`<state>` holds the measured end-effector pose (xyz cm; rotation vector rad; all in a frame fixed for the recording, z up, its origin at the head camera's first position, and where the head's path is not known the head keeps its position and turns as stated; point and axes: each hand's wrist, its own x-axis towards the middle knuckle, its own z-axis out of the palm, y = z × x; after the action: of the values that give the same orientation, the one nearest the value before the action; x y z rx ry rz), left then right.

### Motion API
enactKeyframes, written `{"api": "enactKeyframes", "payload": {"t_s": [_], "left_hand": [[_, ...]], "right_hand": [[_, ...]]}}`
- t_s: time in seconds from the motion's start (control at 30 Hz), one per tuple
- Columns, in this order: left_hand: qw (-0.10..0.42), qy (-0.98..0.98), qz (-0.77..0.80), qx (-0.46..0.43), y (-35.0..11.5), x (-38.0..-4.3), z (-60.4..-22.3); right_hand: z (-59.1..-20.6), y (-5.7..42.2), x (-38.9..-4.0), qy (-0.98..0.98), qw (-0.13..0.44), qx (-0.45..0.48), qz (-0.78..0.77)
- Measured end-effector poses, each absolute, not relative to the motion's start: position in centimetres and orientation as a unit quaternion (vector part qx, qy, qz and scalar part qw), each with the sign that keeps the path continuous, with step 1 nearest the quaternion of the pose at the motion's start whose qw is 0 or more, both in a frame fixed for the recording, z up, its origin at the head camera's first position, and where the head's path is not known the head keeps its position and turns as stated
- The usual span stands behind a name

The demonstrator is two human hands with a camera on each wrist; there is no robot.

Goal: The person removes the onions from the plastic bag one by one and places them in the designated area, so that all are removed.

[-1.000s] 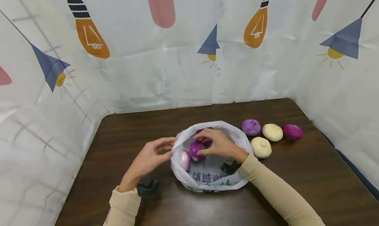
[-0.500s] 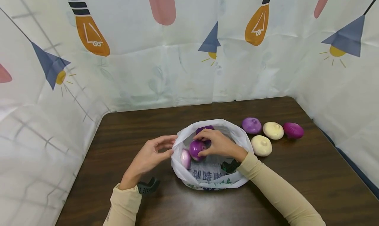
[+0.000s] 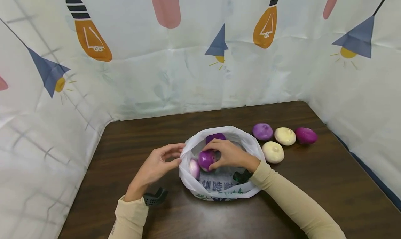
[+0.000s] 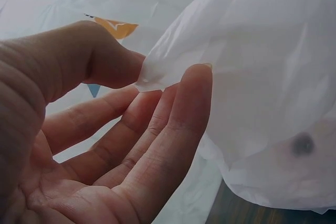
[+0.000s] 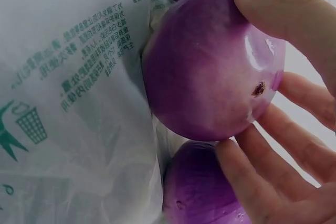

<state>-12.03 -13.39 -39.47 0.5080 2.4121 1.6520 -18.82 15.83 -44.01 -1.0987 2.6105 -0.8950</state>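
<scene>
Steady the bag (image 3: pixel 192 187) with the left hand (image 3: pixel 156 166) in a near-closed pinch on its rim, and handle the purple onion (image 3: pixel 205 161) inside gently with the grip of the right hand (image 3: pixel 230 153) curled onion-wide around it, sparing the pinkish onion (image 3: pixel 194 169) just beside.

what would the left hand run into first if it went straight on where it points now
The white plastic bag: the left hand pinches its rim. Past that, the right hand and the purple onion it holds would probably come next, though depth is unclear.
</scene>
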Motion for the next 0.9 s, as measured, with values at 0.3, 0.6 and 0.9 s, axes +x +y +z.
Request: {"api": "enactKeyframes", "payload": {"t_s": [0.3, 0.6, 0.9], "left_hand": [[0.085, 0.805, 0.559, 0.181, -13.5, -12.0, -39.5], [0.086, 0.809, 0.552, 0.183, -13.1, -12.1, -39.9], [0.087, 0.811, 0.549, 0.180, -13.2, -11.9, -40.0]], "right_hand": [[-44.0, 16.0, -18.2, 0.878, 0.078, -0.380, -0.280], [-43.6, 17.6, -17.7, 0.878, 0.045, -0.380, -0.288], [-42.4, 20.1, -17.3, 0.864, 0.021, -0.370, -0.341]]}}
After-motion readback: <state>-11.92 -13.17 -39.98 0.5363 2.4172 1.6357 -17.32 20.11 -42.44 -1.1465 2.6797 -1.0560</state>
